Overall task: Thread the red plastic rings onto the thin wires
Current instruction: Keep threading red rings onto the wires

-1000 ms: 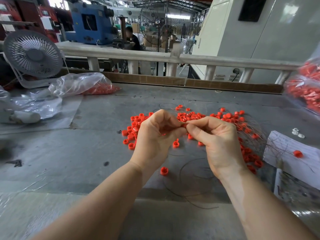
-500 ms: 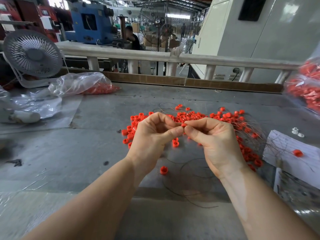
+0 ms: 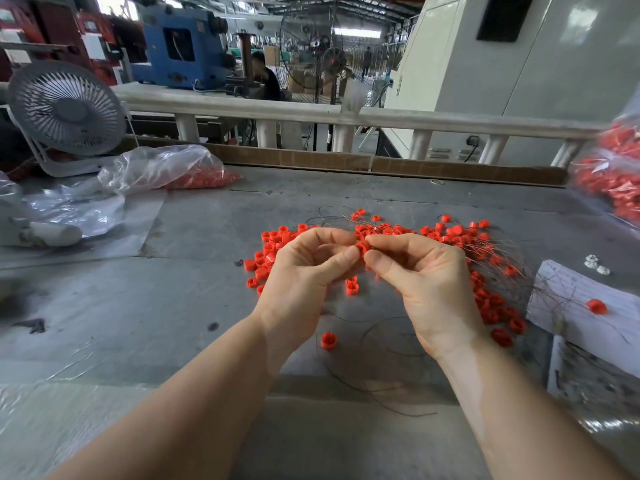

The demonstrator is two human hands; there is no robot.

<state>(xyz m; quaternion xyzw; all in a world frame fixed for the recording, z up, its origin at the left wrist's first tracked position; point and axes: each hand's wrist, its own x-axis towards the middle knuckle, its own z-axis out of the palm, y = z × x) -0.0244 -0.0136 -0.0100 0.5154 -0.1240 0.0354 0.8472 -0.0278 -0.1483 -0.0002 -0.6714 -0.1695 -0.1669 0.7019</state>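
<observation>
Both hands meet above the table: left hand and right hand pinch one red ring between fingertips. Loose rings and thin wires lie beneath; a fan and plastic bag sit far left.

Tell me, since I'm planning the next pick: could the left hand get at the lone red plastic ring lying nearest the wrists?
Probably yes. The lone red plastic ring lies uncovered on the grey table beside the left hand, though that hand is pinching another ring.
</observation>
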